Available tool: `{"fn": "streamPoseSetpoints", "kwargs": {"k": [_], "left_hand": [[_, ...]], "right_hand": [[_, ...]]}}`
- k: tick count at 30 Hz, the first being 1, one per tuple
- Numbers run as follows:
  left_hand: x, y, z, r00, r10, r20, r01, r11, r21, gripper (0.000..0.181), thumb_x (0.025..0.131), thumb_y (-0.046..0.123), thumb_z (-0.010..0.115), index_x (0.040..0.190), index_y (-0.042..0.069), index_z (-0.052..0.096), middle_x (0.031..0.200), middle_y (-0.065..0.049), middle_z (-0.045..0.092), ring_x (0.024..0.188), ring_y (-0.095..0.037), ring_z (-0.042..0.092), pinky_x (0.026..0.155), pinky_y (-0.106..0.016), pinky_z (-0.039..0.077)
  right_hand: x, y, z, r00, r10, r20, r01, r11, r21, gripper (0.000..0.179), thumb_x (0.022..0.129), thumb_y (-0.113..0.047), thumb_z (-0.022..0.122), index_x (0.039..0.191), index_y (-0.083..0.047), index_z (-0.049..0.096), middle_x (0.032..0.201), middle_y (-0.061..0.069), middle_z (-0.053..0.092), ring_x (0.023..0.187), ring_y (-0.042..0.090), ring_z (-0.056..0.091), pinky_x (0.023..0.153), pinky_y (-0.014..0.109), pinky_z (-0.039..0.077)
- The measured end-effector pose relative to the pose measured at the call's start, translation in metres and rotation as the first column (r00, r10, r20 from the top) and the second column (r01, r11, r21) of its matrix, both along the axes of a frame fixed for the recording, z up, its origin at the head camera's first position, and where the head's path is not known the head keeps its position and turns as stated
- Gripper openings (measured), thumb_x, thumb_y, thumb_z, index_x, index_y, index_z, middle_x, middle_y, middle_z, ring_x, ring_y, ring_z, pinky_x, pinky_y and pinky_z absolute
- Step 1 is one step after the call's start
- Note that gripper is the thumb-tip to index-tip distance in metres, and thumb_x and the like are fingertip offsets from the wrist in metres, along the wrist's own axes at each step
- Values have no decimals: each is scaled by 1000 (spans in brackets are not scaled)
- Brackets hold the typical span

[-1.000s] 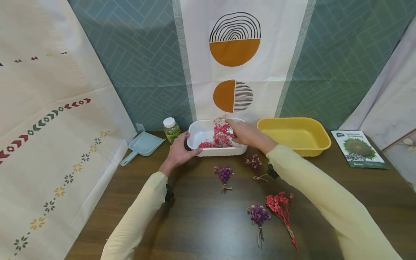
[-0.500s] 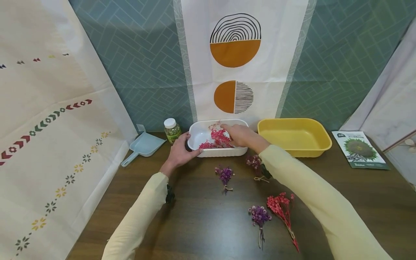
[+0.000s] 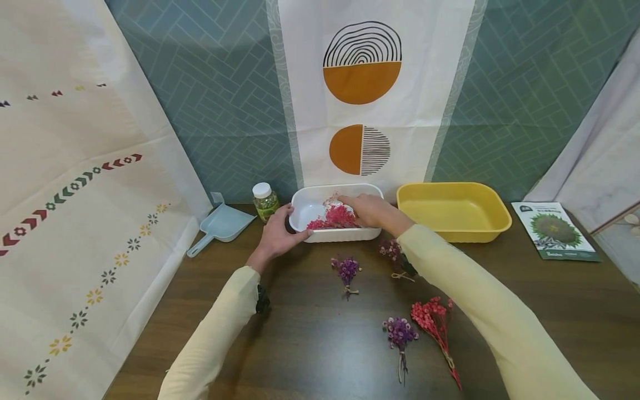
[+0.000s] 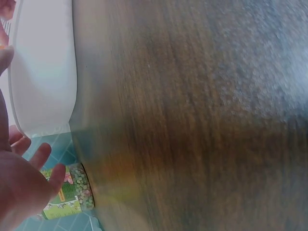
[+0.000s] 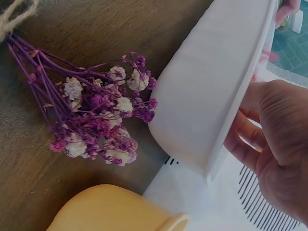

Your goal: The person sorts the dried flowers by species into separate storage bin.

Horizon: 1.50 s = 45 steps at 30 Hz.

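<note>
A white tub stands against the back wall with red dried flowers in it. My left hand grips the tub's left end, thumb over the front rim and fingers round the side. From the right, my right hand reaches down inside, fingers curled at the bunch of red dried flowers. In the right wrist view the tub's rim and the hand itself hide those fingertips. Close to the front of the tub lies a purple and white dried bouquet, tied with twine.
A yellow tub stands to the right, with a seed packet beyond it. At left are a white-lidded jar and a blue dustpan. Purple bouquets and a red bouquet lie on the table.
My right hand has moved slightly left and lower into the white tub, and the red dried flowers have sunk deeper in it. The left hand keeps its place on the tub.
</note>
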<state>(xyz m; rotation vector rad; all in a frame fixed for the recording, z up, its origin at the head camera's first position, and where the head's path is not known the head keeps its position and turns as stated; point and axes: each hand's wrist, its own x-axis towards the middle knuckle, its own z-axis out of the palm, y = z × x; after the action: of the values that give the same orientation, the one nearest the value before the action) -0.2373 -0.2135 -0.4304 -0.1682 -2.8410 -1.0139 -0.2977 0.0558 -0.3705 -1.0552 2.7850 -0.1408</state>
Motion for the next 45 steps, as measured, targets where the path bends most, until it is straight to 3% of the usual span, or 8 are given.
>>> {"fn": "streamPoseSetpoints", "kwargs": {"k": [5,11,16,19,25,34,39,45], "left_hand": [[1,1,0,1000,3,12,-3,1000,9,91,79,49,79,148,6,39,151,-15,42,135,-34,40,109,-57,35],[0,1,0,1000,3,6,-3,1000,12,90,78,49,80,148,6,40,151,-15,42,134,-34,41,108,-58,36],[0,0,0,1000,-3,-7,3,1000,4,91,78,49,79,148,5,40,150,-16,42,134,-35,41,108,-57,36],[1,-1,1,1000,-6,-13,6,1000,4,92,79,49,79,148,4,39,150,-17,43,134,-35,41,109,-57,34],[1,-1,-1,1000,-10,-12,10,1000,-5,93,79,50,78,149,4,38,150,-18,43,135,-35,40,110,-57,33],[-1,-1,-1,999,-17,-36,16,1000,-3,91,79,51,77,147,2,41,151,-18,42,136,-35,40,110,-57,34],[-1,-1,-1,999,-20,-50,20,1000,1,90,79,50,77,146,1,42,149,-18,44,135,-35,40,110,-57,32],[-1,0,-1,1000,-10,-30,10,1000,0,90,79,50,78,146,3,41,149,-17,44,134,-34,41,111,-55,33]], "right_hand": [[0,4,-3,1000,-22,-21,22,1000,0,69,96,-6,65,157,-14,33,91,7,64,77,21,58,78,36,55],[2,20,-3,998,-37,-59,31,994,-100,69,96,-6,65,156,-8,32,81,6,58,64,19,51,57,30,47],[11,41,4,993,-16,-119,-12,973,-230,64,93,-5,67,149,3,39,80,7,61,63,19,54,61,35,50],[21,54,7,992,-49,-119,11,954,-299,61,93,-7,68,146,6,42,84,8,65,67,21,57,66,39,53],[46,81,7,990,-112,-81,69,907,-416,58,90,-7,71,141,6,47,88,11,68,71,22,60,67,41,54],[91,116,3,984,-175,32,168,855,-490,57,91,-7,71,140,8,45,93,12,68,72,21,65,62,36,56],[118,129,1,983,-177,49,177,837,-517,55,90,-6,73,138,8,47,93,9,67,72,17,63,59,32,54],[153,141,1,986,-165,15,147,826,-544,51,87,-3,75,131,7,52,87,1,66,71,11,62,58,29,52]]}}
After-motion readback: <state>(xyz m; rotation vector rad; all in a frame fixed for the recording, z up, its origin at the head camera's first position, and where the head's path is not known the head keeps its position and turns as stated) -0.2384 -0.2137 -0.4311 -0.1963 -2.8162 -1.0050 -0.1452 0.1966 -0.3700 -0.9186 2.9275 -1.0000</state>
